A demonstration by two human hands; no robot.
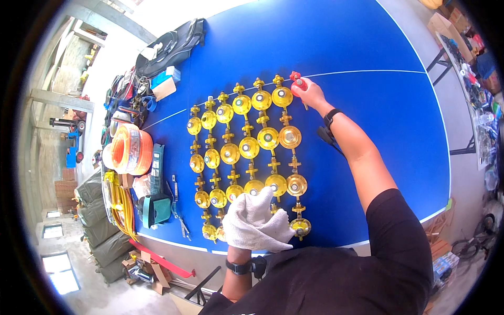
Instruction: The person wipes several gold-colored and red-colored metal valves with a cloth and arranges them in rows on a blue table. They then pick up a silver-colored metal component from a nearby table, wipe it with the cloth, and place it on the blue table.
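Yellow gas regulators (pixel 249 148) lie in several rows on the blue table (pixel 378 136), their round bodies and valve knobs facing up. At the far right end of the top row, my right hand (pixel 313 94) is closed around a red gas regulator (pixel 297 83). The red piece is just right of a yellow regulator. A white cloth (pixel 254 223) is bunched over my left hand (pixel 240 254) at the near edge of the rows. The cloth hides the left fingers and parts of several regulators.
Left of the rows are metal tools (pixel 178 205), a teal case (pixel 156 210), an orange hose coil (pixel 131 149) and yellow hoses (pixel 118 205). A black bag (pixel 176 47) and a small open box (pixel 164 88) lie farther back. A cluttered side table (pixel 467 84) stands at the right.
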